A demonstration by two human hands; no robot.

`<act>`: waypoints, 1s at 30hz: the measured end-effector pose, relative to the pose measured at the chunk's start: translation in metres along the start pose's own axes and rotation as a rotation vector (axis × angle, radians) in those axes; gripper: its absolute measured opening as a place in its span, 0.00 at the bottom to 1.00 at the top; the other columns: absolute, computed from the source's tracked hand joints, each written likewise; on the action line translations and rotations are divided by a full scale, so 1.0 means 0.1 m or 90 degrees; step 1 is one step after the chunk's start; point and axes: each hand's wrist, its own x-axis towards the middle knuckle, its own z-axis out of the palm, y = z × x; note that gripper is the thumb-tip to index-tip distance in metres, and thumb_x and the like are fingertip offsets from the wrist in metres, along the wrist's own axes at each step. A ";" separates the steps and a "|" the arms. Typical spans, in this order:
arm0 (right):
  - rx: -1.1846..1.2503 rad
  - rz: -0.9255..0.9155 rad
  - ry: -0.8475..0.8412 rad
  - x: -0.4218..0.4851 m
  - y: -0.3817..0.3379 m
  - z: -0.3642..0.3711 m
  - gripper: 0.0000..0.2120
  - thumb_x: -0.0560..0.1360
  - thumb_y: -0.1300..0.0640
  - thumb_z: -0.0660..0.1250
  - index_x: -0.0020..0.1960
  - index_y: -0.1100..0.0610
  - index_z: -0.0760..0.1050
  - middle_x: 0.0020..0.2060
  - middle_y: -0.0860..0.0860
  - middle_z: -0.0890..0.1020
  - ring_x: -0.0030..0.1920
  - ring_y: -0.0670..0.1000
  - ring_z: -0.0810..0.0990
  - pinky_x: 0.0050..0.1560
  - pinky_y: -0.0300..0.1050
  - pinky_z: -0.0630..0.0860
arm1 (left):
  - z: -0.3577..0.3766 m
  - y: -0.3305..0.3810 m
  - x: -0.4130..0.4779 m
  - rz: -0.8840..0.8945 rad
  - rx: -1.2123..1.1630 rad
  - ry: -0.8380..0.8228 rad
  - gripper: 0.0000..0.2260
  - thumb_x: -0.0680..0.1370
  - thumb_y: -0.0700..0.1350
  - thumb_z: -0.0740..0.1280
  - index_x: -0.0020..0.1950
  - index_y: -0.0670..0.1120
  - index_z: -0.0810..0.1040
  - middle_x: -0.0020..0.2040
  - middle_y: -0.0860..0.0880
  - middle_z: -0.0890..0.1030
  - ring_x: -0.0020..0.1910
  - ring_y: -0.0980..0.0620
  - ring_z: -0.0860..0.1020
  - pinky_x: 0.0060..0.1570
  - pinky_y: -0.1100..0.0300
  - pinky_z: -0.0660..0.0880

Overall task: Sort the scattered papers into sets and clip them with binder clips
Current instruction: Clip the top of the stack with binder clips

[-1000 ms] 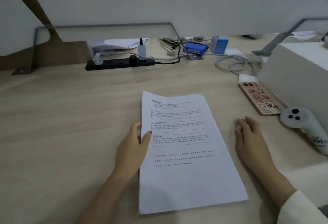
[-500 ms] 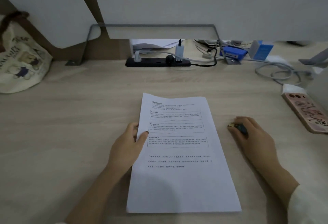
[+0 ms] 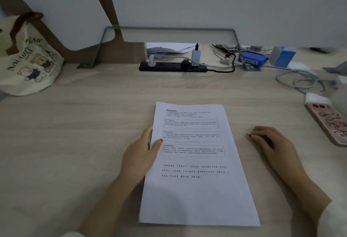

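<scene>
A stack of printed white papers (image 3: 197, 189) lies squared up in the middle of the wooden desk (image 3: 75, 143). My left hand (image 3: 139, 154) holds its left edge, thumb on top of the top sheet and fingers along the side. To the right of the stack, my right hand (image 3: 272, 144) rests on the desk with its fingers curled round a small dark binder clip (image 3: 265, 138); a gold-coloured tip shows at the fingertips. Most of the clip is hidden by the fingers.
A black power strip (image 3: 172, 67) with plugs and cables runs along the back. A cloth bag with bear prints (image 3: 28, 64) sits at the far left. A phone in a pink case (image 3: 328, 122) lies at the right edge, with a blue box (image 3: 284, 56) and grey cable loops (image 3: 300, 81) behind.
The view has swung left, bringing the cloth bag into view and pushing the phone to the right edge. My right hand has closed over the small clip. The left hand stays on the stack.
</scene>
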 end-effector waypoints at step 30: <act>0.438 0.308 -0.136 0.45 -0.65 0.30 0.13 0.79 0.59 0.57 0.51 0.64 0.78 0.49 0.58 0.82 0.52 0.57 0.79 0.54 0.45 0.75 | -0.08 -0.03 0.08 0.012 0.072 -0.031 0.20 0.79 0.55 0.56 0.72 0.62 0.59 0.39 0.57 0.79 0.40 0.57 0.78 0.39 0.61 0.72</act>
